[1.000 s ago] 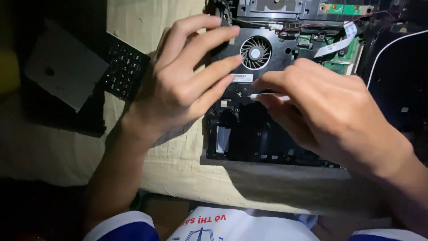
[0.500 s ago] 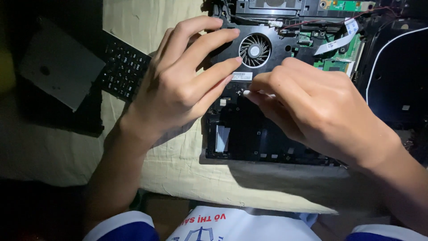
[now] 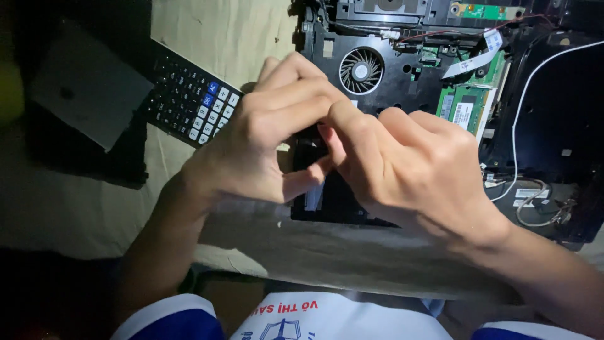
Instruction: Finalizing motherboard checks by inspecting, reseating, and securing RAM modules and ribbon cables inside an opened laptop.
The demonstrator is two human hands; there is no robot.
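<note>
I see the left hand point(image 3: 264, 145) and right hand point(image 3: 409, 170) meeting fingertip to fingertip over the opened laptop base point(image 3: 402, 82) at the worktop's far edge; whether either grip holds anything, I cannot tell. Calculator point(image 3: 189, 101) lies left.

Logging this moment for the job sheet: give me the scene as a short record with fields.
surface: beige cloth
main item: opened laptop base, black, internals bared
fan: round cooling fan, uncovered, above the hands
memory: green memory module, right of the fan
left hand: fingers bent over the base, meeting the right hand
right hand: fingers pinched at the left hand; anything held is hidden
aside: calculator, left of the base
</note>
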